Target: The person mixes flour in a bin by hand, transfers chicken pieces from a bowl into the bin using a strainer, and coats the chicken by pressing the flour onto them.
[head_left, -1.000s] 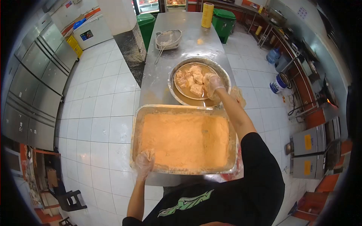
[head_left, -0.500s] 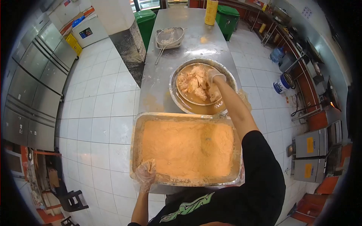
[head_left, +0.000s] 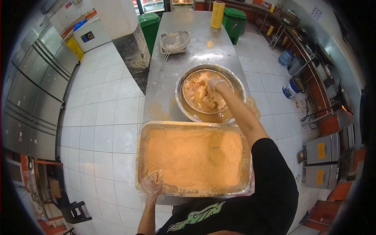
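Chicken pieces (head_left: 196, 92) in bowl (head_left: 178, 94), just beyond flour tray (head_left: 140, 156). Right hand (head_left: 214, 84) on pieces; cannot tell if grip is closed. Left hand (head_left: 152, 184) grip closed over flour tray's near-left corner.

Right hand (head_left: 214, 84) shifts from the right rim of the bowl (head_left: 184, 78) in toward the centre, now on the meat pieces (head_left: 199, 92). View drifts too: tray (head_left: 188, 124) and left hand (head_left: 152, 184) on its corner sit lower in frame than a second ago.

Mesh strainer (head_left: 175, 41) and yellow roll (head_left: 217, 14) on far tabletop (head_left: 203, 53), green bin (head_left: 150, 24) beyond.
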